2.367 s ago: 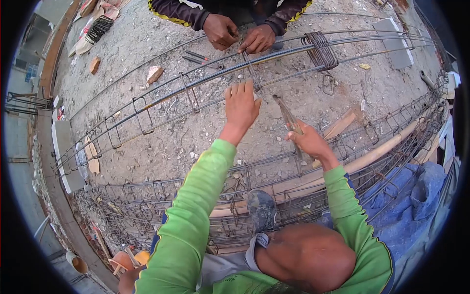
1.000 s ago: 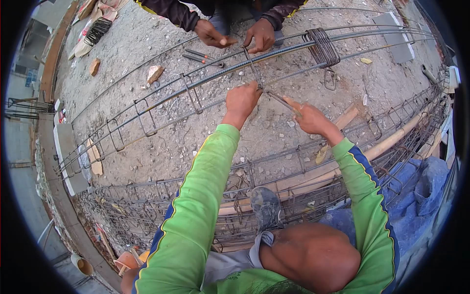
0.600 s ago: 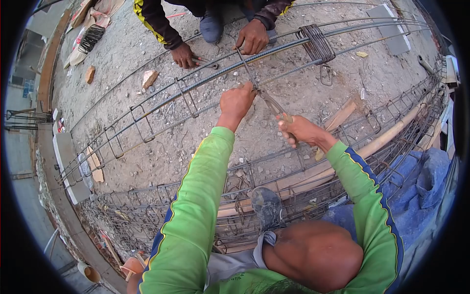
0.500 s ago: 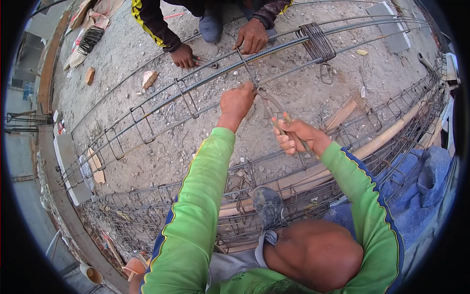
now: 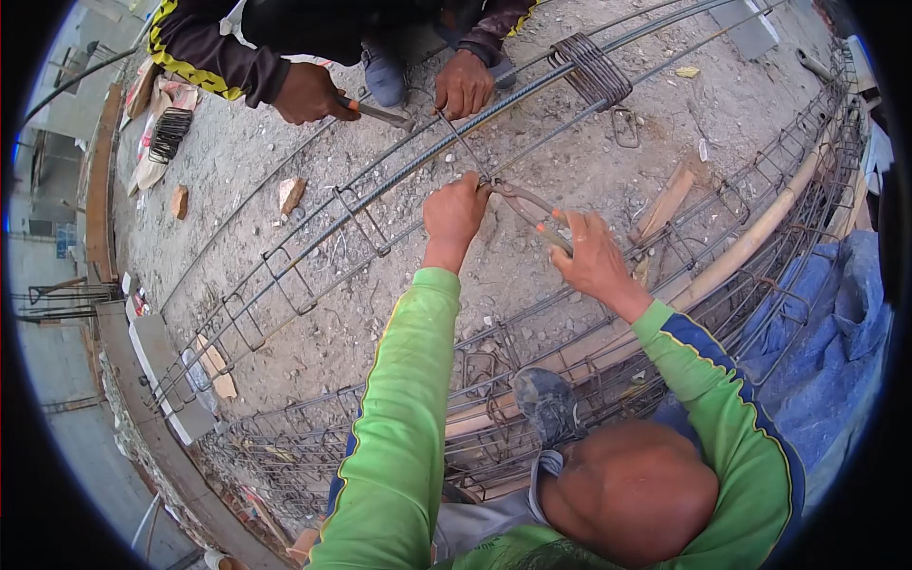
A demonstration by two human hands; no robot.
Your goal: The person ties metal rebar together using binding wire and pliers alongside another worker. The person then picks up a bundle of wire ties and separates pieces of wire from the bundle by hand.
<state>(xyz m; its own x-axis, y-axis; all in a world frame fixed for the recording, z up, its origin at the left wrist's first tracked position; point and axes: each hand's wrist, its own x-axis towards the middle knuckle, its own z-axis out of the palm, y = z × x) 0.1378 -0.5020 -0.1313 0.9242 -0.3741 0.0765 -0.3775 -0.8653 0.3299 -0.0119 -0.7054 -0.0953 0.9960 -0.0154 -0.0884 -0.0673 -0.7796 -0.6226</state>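
Note:
My right hand is wrapped around the handles of tying pincers; the handles carry orange bands. The pincers' jaws meet the near corner of a wire stirrup on the rebar cage. My left hand is closed at that same corner, its fingertips beside the jaws. Any tie wire there is too small to make out. The stirrup crosses long steel bars. Across the cage, a co-worker's hand rests at the stirrup's far end, and their other hand grips a tool with an orange handle.
A bundle of stirrups hangs on the bars at upper right. More rebar cages and a bamboo pole lie near my foot. A blue tarp is at right. Stones and a wood piece lie on the gravel.
My right hand has shifted its grip on the pincers and turned back-up, the handles now more slanted. The co-worker's tool hand has lifted and moved left. The view has shifted slightly.

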